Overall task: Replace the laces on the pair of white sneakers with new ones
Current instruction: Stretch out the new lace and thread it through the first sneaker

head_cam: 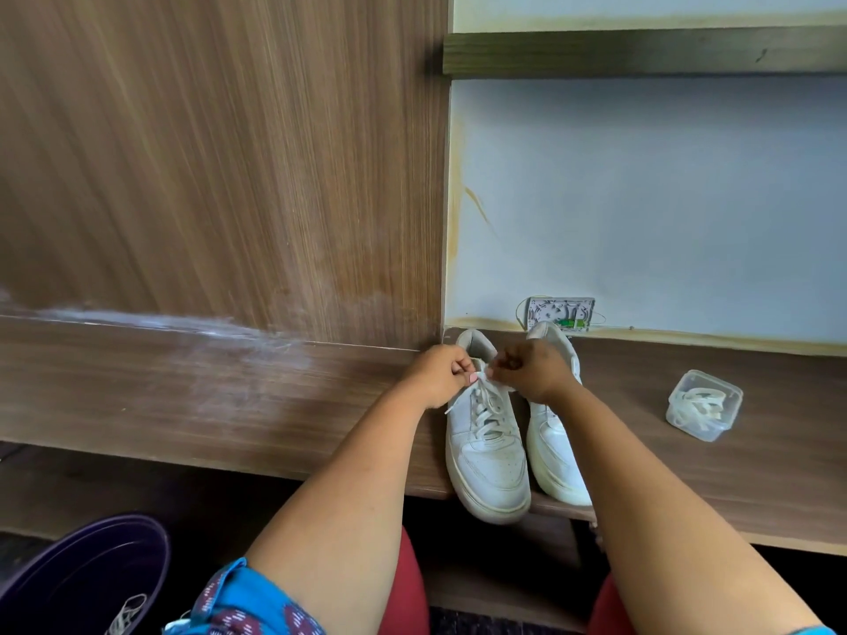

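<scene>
Two white sneakers stand side by side on the wooden desk, toes over its front edge. The left sneaker (486, 456) carries a white lace (486, 407) threaded through its eyelets. My left hand (437, 373) and my right hand (531, 371) meet above its tongue, each pinching a part of the lace near the top eyelets. The right sneaker (557, 456) is partly hidden under my right wrist; I cannot tell whether it is laced. A clear plastic tub (704, 404) on the right holds coiled white laces.
The wooden desk (183, 396) runs along a wood panel on the left and a pale wall on the right. A small white box with wires (561, 312) sits at the wall behind the shoes. A dark purple bin (87, 579) with a lace inside stands lower left.
</scene>
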`<state>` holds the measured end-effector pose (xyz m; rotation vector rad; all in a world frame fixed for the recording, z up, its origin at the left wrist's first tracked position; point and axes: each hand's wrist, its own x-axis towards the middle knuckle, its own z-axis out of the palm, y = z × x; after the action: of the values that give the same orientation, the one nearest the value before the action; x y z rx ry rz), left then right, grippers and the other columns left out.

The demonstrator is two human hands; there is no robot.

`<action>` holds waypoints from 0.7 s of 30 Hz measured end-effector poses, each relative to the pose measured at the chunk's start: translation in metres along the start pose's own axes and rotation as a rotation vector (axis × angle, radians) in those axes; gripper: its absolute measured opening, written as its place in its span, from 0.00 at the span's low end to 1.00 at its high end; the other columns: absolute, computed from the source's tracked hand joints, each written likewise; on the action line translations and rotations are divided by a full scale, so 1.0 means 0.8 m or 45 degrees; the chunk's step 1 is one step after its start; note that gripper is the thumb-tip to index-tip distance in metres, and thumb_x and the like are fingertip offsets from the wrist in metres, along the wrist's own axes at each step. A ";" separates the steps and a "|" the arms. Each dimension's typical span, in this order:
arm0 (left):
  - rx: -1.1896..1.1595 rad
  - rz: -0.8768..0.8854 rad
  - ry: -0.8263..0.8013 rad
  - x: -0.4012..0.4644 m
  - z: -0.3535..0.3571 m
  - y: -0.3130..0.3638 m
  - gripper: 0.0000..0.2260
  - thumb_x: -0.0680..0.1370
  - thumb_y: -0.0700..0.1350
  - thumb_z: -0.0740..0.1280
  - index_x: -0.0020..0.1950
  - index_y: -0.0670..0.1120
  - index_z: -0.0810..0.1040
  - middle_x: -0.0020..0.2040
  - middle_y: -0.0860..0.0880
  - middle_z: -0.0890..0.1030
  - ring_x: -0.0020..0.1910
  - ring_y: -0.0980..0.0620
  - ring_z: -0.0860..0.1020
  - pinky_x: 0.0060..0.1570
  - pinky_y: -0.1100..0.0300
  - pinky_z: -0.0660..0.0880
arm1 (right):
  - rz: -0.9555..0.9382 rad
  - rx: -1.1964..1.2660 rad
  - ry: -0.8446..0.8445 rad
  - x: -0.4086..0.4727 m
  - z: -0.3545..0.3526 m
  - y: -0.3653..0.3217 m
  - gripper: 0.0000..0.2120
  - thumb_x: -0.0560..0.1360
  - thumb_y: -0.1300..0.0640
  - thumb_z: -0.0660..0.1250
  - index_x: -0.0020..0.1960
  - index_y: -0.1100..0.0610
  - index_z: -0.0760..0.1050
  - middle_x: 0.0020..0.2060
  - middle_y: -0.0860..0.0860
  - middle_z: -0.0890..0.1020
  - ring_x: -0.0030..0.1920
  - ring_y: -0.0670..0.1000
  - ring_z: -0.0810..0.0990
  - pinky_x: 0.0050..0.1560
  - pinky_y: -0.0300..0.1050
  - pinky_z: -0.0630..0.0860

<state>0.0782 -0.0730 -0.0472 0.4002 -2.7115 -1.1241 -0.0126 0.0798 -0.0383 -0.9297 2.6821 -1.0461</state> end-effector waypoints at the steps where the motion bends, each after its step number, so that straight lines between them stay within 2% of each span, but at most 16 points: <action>1: 0.020 0.007 0.005 -0.002 -0.001 0.002 0.01 0.76 0.44 0.70 0.45 0.48 0.80 0.39 0.51 0.78 0.40 0.53 0.74 0.50 0.54 0.76 | -0.021 -0.022 -0.044 -0.006 0.001 0.003 0.06 0.72 0.55 0.73 0.38 0.52 0.77 0.32 0.44 0.78 0.36 0.45 0.75 0.35 0.36 0.69; 4: 0.040 0.003 0.033 -0.006 0.001 0.005 0.03 0.76 0.44 0.70 0.43 0.50 0.79 0.39 0.51 0.79 0.41 0.52 0.77 0.50 0.53 0.77 | -0.056 -0.037 -0.003 -0.015 0.010 0.008 0.05 0.71 0.59 0.73 0.37 0.53 0.78 0.30 0.41 0.76 0.34 0.44 0.75 0.33 0.31 0.65; 7: 0.056 -0.006 0.059 -0.010 0.002 0.008 0.04 0.77 0.44 0.70 0.42 0.51 0.79 0.40 0.51 0.81 0.43 0.51 0.79 0.50 0.54 0.77 | -0.085 -0.035 0.073 -0.025 0.015 0.003 0.04 0.72 0.58 0.72 0.39 0.54 0.79 0.30 0.42 0.76 0.33 0.40 0.74 0.33 0.31 0.67; 11: 0.080 0.008 0.075 -0.015 0.001 0.013 0.01 0.77 0.44 0.69 0.46 0.48 0.81 0.41 0.51 0.81 0.42 0.52 0.78 0.45 0.59 0.75 | -0.140 -0.157 0.057 -0.029 0.020 0.000 0.05 0.74 0.54 0.67 0.39 0.51 0.76 0.35 0.47 0.79 0.42 0.52 0.78 0.41 0.44 0.75; 13: 0.108 0.012 0.087 -0.016 0.000 0.014 0.02 0.77 0.44 0.69 0.46 0.47 0.81 0.40 0.52 0.80 0.41 0.53 0.77 0.39 0.63 0.71 | -0.151 -0.238 0.035 -0.030 0.019 -0.001 0.06 0.75 0.52 0.64 0.39 0.50 0.73 0.38 0.46 0.77 0.47 0.53 0.74 0.47 0.50 0.75; 15: 0.166 0.009 0.108 -0.018 -0.005 0.014 0.02 0.77 0.43 0.69 0.47 0.47 0.81 0.40 0.53 0.78 0.41 0.54 0.75 0.38 0.63 0.69 | -0.138 -0.385 0.037 -0.031 0.016 -0.001 0.07 0.75 0.50 0.62 0.40 0.51 0.71 0.40 0.46 0.74 0.49 0.51 0.67 0.51 0.51 0.71; 16: 0.190 0.006 0.120 -0.017 -0.008 0.013 0.02 0.77 0.43 0.69 0.47 0.48 0.81 0.40 0.53 0.78 0.41 0.54 0.75 0.40 0.63 0.69 | -0.137 -0.439 0.050 -0.031 0.015 0.002 0.08 0.75 0.50 0.62 0.40 0.51 0.70 0.40 0.47 0.73 0.49 0.50 0.65 0.50 0.50 0.69; 18: 0.215 0.000 0.119 -0.016 -0.013 0.010 0.02 0.77 0.42 0.69 0.46 0.48 0.81 0.41 0.52 0.79 0.41 0.55 0.74 0.42 0.63 0.70 | -0.149 -0.436 0.077 -0.030 0.014 0.012 0.09 0.74 0.51 0.63 0.36 0.49 0.68 0.36 0.46 0.74 0.50 0.53 0.68 0.45 0.46 0.67; 21: 0.207 0.005 0.092 -0.016 -0.013 0.008 0.02 0.76 0.43 0.70 0.48 0.47 0.82 0.43 0.52 0.80 0.42 0.54 0.76 0.45 0.61 0.73 | -0.189 -0.210 0.042 -0.032 0.008 0.023 0.10 0.72 0.52 0.68 0.34 0.46 0.71 0.31 0.42 0.76 0.45 0.54 0.76 0.42 0.47 0.74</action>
<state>0.0920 -0.0712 -0.0360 0.4501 -2.7470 -0.8736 0.0004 0.1018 -0.0579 -1.1670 2.7972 -0.8830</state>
